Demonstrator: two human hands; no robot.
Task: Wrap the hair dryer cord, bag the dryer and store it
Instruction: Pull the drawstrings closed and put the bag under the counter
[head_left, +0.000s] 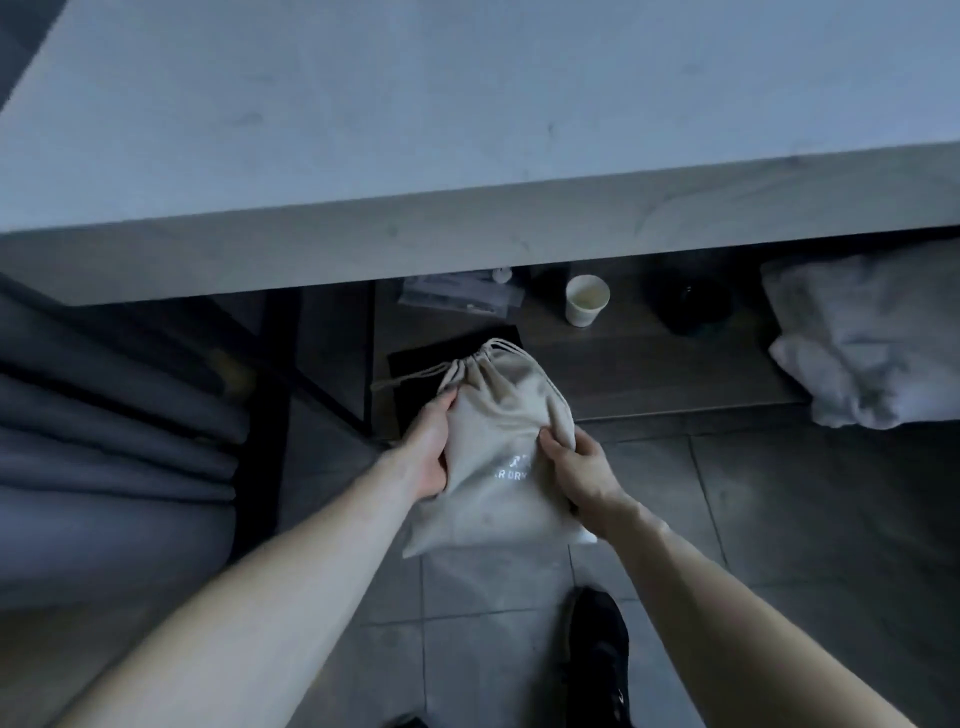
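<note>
A beige drawstring bag (498, 436) with faint white lettering is held in front of a low dark shelf (649, 374) under the counter. Its mouth is cinched, and the drawstring (410, 375) trails to the left. My left hand (428, 449) grips the bag's left side. My right hand (579, 467) grips its right side. The bag bulges; the hair dryer and its cord are hidden.
A pale stone counter (467, 156) overhangs the shelf. On the shelf stand a paper cup (587, 300), a clear packet (457, 296), a black mat (415, 358), a dark round object (691, 306) and folded white towels (862, 338). Grey fabric (104, 441) hangs at left. My black shoe (597, 654) rests on floor tiles.
</note>
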